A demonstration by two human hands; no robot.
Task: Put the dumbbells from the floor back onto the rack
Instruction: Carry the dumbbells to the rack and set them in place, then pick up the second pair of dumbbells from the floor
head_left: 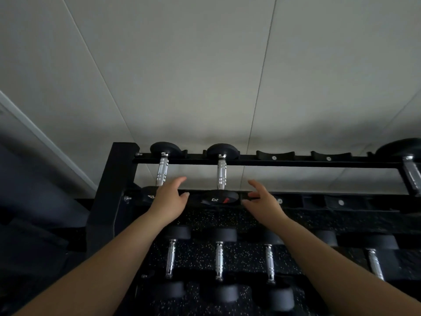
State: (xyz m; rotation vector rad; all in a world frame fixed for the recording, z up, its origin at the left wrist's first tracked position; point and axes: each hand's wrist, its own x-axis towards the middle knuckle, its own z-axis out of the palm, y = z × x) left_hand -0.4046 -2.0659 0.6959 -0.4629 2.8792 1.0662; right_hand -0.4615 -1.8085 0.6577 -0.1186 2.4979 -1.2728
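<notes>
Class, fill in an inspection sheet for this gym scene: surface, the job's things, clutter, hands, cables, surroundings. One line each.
Surface: black rubber floor with pale speckles.
Job's things: black metal dumbbell rack holds two black-headed, chrome-handled dumbbells at its left end and another at the right edge; two cradles between stand empty. Four dumbbells lie on the floor in front.
Clutter: nothing seen.
Hands: left hand and right hand open, flanking the second racked dumbbell, no grip on anything.
Cables: nothing seen.
Surroundings: pale panelled wall behind the rack.
</notes>
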